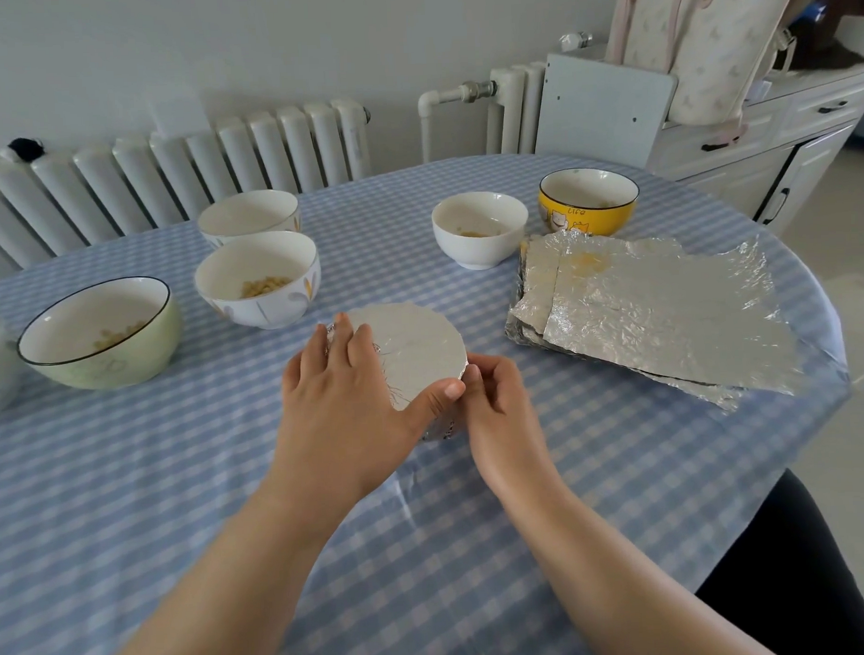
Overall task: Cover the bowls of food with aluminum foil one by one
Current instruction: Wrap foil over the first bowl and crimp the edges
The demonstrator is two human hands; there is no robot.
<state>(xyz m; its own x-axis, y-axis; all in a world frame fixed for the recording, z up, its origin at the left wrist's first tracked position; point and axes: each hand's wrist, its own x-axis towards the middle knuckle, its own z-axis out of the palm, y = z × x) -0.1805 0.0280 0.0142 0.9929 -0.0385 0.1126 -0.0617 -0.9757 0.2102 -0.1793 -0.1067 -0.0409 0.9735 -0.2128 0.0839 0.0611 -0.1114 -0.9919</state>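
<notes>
**Sealing the First Bowl**

The foil-covered bowl is sitting at the centre of the bench, directly in front of the person. The left hand is lying flat on the foil top, fingers spread, probably steadying the bowl and keeping the sheet taut. The right hand is curling its grip at the near-right rim, pinching the foil edge down against the wall. Five uncovered bowls, among them the green bowl and the yellow bowl, are waiting farther back. The foil sheets are lying stacked to the right, within reach.
</notes>
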